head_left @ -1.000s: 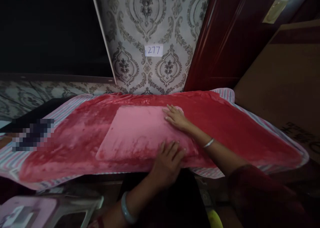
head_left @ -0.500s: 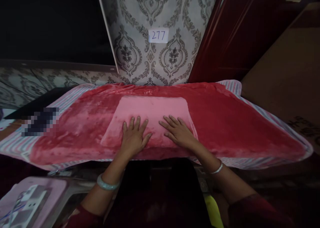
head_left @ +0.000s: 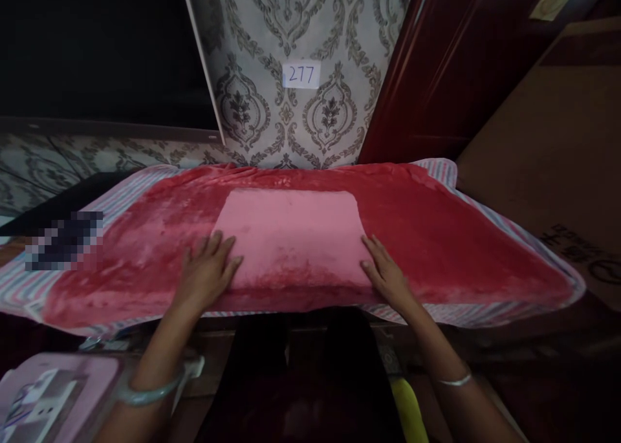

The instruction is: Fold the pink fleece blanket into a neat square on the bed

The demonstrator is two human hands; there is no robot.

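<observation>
A folded pink cloth [head_left: 291, 236] lies flat in the middle of a red plush blanket [head_left: 460, 242], which covers a striped sheet [head_left: 439, 171] on a table. My left hand [head_left: 206, 271] rests flat at the pink cloth's near left corner with its fingers stretched out. My right hand [head_left: 385, 275] rests flat at its near right corner, fingers extended too. Neither hand holds anything. A pale bangle sits on my left wrist and a thin silver one on my right.
Patterned wallpaper carries a white label reading 277 [head_left: 301, 74]. A dark red wooden door [head_left: 456, 61] stands at the back right and a brown cardboard box [head_left: 557, 152] at the right. A pinkish plastic item [head_left: 53, 391] sits low at the left.
Both hands slid outward across the pink cloth, from its middle to its near corners. One second ago the right hand lay at the cloth's far right edge and the left at its near edge.
</observation>
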